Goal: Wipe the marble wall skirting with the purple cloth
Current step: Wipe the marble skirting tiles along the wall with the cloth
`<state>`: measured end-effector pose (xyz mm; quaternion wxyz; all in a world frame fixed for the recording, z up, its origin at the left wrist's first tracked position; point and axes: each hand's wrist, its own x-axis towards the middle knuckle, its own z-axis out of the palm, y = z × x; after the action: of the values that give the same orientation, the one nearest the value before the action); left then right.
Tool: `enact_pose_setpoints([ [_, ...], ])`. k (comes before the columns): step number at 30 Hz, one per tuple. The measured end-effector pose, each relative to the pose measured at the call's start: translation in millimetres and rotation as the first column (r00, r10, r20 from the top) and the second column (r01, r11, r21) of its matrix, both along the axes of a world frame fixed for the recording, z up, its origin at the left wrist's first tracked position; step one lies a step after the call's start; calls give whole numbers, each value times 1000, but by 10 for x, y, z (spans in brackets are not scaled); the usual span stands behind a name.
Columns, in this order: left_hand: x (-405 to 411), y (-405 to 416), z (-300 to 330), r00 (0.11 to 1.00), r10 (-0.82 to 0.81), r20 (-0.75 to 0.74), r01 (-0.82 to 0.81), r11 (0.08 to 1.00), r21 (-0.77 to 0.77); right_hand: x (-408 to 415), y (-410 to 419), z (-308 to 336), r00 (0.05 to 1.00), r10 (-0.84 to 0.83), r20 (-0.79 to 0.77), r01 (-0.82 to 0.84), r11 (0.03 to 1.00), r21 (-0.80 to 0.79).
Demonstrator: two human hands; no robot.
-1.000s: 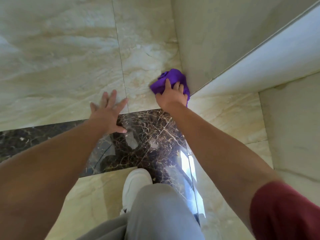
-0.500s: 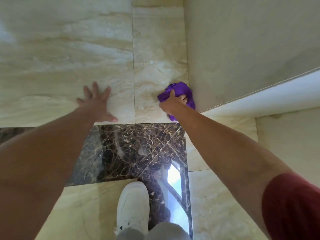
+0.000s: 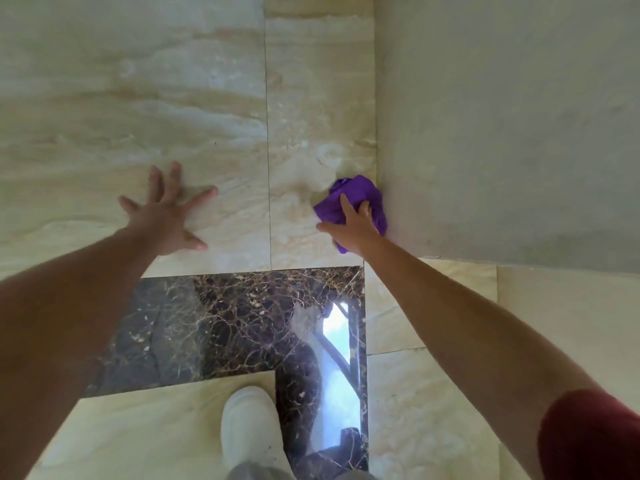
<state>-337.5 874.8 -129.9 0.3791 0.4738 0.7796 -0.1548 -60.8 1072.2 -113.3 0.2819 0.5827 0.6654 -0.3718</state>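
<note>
A bunched purple cloth [image 3: 360,199] is pressed against the beige marble wall [image 3: 318,109], low down in the inner corner where it meets a side wall [image 3: 502,133]. My right hand [image 3: 353,226] grips the cloth from below, fingers spread over it. My left hand [image 3: 169,213] lies flat and open on the same marble wall to the left, fingers splayed, holding nothing. Part of the cloth is hidden under my right palm.
A dark veined marble floor strip [image 3: 242,323] runs along the foot of the wall and turns toward me, reflecting a window. Beige floor tiles [image 3: 415,410] lie either side. My white shoe [image 3: 249,431] stands at the bottom centre.
My right hand and the cloth have slid a little higher up the wall in the corner. My left hand has shifted up the wall too, and the view has tilted upward.
</note>
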Motion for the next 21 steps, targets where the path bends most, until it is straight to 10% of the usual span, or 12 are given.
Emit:
enact_pose_setpoints([
  [6,-235,522,252,992,-49,117,75,970,-230,8,83,91,1000,-5,-1,5,992,-125],
  [21,-446,1105,-172,999,31,-17,-30,998,51,-431,-1,-235,956,-284,-72,293,925,242],
])
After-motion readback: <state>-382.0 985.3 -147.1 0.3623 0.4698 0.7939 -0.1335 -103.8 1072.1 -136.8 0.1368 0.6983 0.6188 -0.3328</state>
